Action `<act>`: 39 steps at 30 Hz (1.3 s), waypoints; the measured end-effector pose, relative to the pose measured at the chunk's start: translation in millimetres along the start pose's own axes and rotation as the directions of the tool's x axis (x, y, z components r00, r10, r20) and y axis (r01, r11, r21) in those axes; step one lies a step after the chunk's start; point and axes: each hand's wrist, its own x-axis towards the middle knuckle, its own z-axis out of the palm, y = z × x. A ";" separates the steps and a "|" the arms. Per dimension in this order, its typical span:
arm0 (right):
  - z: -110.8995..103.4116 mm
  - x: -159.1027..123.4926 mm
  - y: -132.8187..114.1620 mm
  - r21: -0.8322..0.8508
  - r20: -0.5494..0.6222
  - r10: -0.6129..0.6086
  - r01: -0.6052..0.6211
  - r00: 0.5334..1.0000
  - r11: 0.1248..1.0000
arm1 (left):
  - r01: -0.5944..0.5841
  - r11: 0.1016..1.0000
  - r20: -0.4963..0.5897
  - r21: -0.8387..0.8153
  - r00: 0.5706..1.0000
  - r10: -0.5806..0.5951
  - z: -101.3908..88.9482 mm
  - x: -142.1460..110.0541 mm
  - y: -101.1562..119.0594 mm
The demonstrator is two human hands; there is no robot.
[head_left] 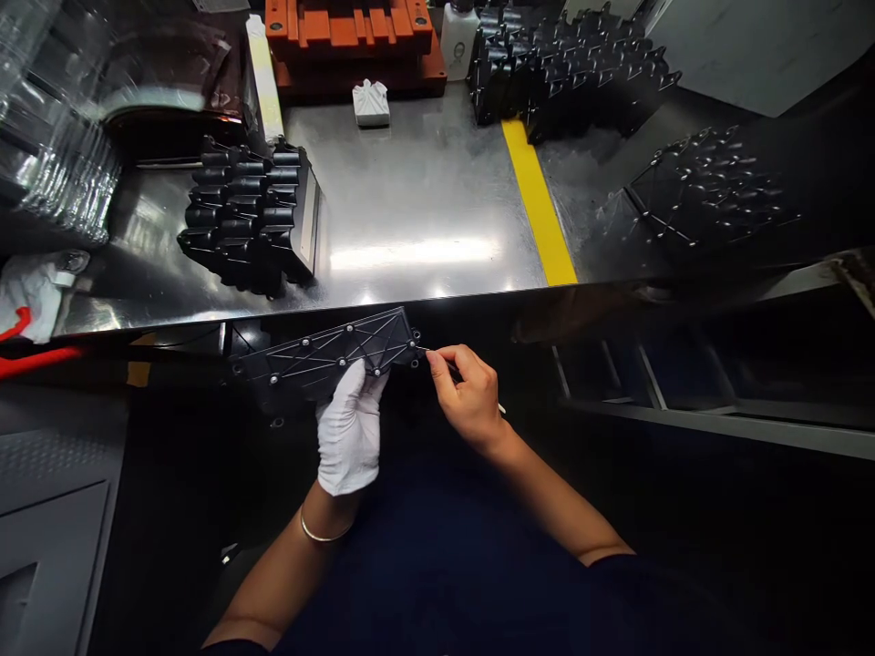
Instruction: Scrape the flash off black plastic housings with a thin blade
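Okay, looks like mid-job on one piece: a flat black ribbed panel with small silvery dots, held tilted in the air just off the near edge of the shiny steel tabletop. Gripping it with the white-gloved left hand, thumb on the ribbed face, other fingers behind and mostly hidden. Pinching a slim rod-like tool between thumb and fingers of the bare right hand, tip at or just beside the panel's right end; can't tell about actual contact. Probably partway through that end, with no way to judge the other spots.

Also, a neat stack of black moulded parts at left, a bigger black batch at back right, and a dark spiky cluster past the bright yellow tape strip. Can't tell finished from waiting.

Roomwise: decent bare steel between left stack and tape, bounded at the back by an orange-red block-shaped fixture. Worth minding the tabletop's front edge, near the panel's top. Grey metal rail well apart, off right.
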 end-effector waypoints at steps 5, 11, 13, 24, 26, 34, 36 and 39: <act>3.3 -2.6 -3.7 0.019 0.041 0.047 -0.047 0.998 0.999 | -0.019 0.999 0.003 0.039 1.000 0.019 -2.1 -0.8 -3.6; 0.7 -2.6 -4.7 0.088 0.014 0.073 -0.074 0.997 0.993 | -0.028 0.999 0.031 0.044 0.999 0.027 -2.9 -1.9 -4.8; -1.5 -1.7 -3.1 0.077 0.008 0.090 -0.090 0.996 0.993 | -0.030 0.998 0.032 0.061 0.999 0.028 -2.0 -2.5 -4.3; -3.2 -3.3 -2.6 0.030 -0.015 0.054 -0.053 0.998 0.998 | -0.028 0.998 0.032 0.047 0.999 0.027 -0.3 -6.0 -5.4; -2.0 -3.8 -3.4 0.027 -0.011 0.069 -0.069 0.998 0.997 | -0.029 0.998 0.029 0.059 0.999 0.027 -0.3 -6.4 -5.9; 2.6 -8.5 -11.2 0.162 0.058 0.128 -0.136 0.990 0.977 | -0.032 0.999 0.036 0.021 0.999 0.031 0.8 -8.3 -7.5; -2.1 -2.9 -9.3 0.325 0.147 0.240 -0.276 0.960 0.905 | -0.010 1.000 0.029 0.000 1.000 0.010 1.0 -7.8 -5.8; -14.3 11.5 0.6 0.642 0.258 0.494 -0.529 0.831 0.555 | 0.022 0.999 0.001 -0.026 1.000 -0.022 2.0 -6.0 -2.4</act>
